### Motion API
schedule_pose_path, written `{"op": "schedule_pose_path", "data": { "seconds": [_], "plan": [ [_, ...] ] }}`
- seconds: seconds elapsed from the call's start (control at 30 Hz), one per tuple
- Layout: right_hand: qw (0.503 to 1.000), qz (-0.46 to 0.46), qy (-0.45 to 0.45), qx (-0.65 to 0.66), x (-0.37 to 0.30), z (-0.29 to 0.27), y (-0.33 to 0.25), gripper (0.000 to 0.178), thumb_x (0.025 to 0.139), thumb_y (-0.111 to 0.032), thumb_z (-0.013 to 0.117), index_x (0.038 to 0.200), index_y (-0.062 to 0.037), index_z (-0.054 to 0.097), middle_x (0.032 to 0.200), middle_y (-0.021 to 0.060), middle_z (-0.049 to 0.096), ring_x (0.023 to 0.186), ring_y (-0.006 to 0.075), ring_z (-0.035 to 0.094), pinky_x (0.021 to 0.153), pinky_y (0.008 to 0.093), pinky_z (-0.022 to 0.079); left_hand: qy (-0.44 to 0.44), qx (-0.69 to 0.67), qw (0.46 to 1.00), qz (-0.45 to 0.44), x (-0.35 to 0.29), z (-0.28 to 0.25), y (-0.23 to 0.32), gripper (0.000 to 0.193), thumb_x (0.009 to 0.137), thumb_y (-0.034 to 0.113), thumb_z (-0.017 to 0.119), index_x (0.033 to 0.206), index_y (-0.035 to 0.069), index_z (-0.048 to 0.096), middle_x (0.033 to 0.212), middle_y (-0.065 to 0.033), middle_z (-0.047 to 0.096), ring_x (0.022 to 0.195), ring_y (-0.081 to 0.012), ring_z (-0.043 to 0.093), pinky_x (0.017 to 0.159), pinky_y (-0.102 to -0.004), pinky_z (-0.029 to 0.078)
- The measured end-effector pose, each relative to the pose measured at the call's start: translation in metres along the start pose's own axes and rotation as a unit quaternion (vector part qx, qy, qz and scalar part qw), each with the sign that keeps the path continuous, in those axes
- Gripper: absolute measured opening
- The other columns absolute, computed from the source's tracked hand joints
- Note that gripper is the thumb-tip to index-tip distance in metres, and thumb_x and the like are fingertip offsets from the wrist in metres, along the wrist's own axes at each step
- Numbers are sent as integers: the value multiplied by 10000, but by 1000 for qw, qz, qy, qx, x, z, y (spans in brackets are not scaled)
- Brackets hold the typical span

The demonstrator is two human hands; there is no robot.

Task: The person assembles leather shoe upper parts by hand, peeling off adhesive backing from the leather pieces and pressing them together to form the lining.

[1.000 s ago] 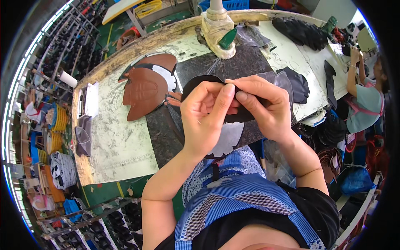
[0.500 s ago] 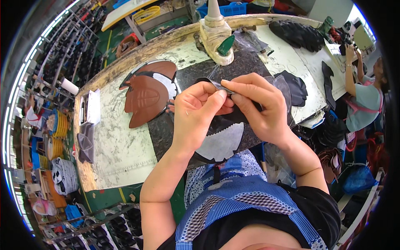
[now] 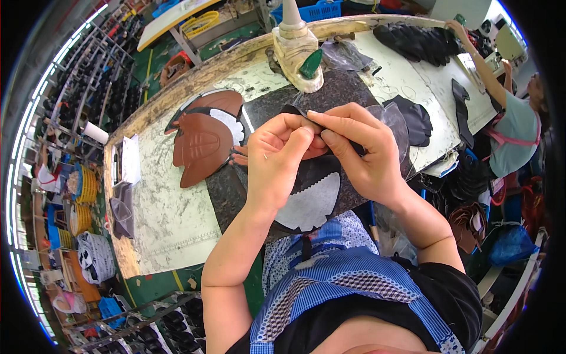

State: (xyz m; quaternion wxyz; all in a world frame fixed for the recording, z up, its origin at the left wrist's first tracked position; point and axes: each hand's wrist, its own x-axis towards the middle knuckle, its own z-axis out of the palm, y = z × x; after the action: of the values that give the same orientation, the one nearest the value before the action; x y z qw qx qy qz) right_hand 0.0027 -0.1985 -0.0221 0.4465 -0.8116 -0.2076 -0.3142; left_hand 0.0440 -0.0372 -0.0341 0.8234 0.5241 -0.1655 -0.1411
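Both hands work close together over a dark stone slab (image 3: 348, 88) on the bench. Between their fingertips is the edge of a black leather piece (image 3: 295, 110); its lower part hangs down in front of me. A whitish backing (image 3: 312, 203) with a zigzag upper edge shows on that lower part. My left hand (image 3: 274, 156) pinches the leather between thumb and curled fingers. My right hand (image 3: 368, 147) pinches it just beside, thumb and forefinger pressed together. The fingers hide the pinched section. Brown leather pieces (image 3: 203, 144) lie stacked to the left.
A glue-stained stand (image 3: 295, 50) with a green piece is beyond the slab. Black leather pieces (image 3: 413, 121) lie right, and a black stack (image 3: 415, 44) far right. A co-worker (image 3: 513, 135) sits at the right edge. A white box (image 3: 131, 159) stands left.
My fingertips have shifted slightly along the black leather edge, still pinching it. The view has tilted a little. The co-worker's arm at the right now reaches up and farther away.
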Motion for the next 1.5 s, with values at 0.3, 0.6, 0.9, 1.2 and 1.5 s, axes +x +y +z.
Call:
{"op": "schedule_pose_path", "data": {
  "seconds": [0.3,0.6,0.9,1.2,1.5],
  "plan": [
    [995,-53,-17,-84,1,-2,-1,301,802,48,684,1101,22,710,952,136,666,847,291,637,736,359,506,33,25,999,-26,1,2,-5,166,973,173,602,934,25,667,822,-57,678,747,-117,671,722,-285,609],
    [968,197,-59,147,10,-6,-12,247,980,-45,561,1170,36,698,1052,85,724,965,124,639,849,260,498,14,11,1000,9,1,-3,4,123,940,132,637,944,13,671,858,-56,688,746,-123,673,745,-300,603],
    [867,334,-54,366,19,-4,29,128,907,-97,673,916,24,713,845,66,705,717,76,632,641,212,504,-31,152,976,152,-14,2,-17,34,942,8,628,966,-15,624,880,-39,667,828,-78,649,773,-216,513],
    [875,304,-263,270,32,-51,-3,157,887,-169,731,971,-37,736,825,-15,693,731,43,586,651,220,471,-238,532,695,421,16,2,75,356,700,14,835,1024,23,688,1312,-167,597,1040,-220,610,810,-351,531],
    [832,409,-170,334,18,-58,18,135,898,-194,734,896,-70,683,691,-66,561,549,-7,457,461,158,322,-265,588,615,454,-7,2,52,144,753,-20,719,876,-15,644,1037,-114,664,745,-232,684,601,-309,577]
  ]
}}
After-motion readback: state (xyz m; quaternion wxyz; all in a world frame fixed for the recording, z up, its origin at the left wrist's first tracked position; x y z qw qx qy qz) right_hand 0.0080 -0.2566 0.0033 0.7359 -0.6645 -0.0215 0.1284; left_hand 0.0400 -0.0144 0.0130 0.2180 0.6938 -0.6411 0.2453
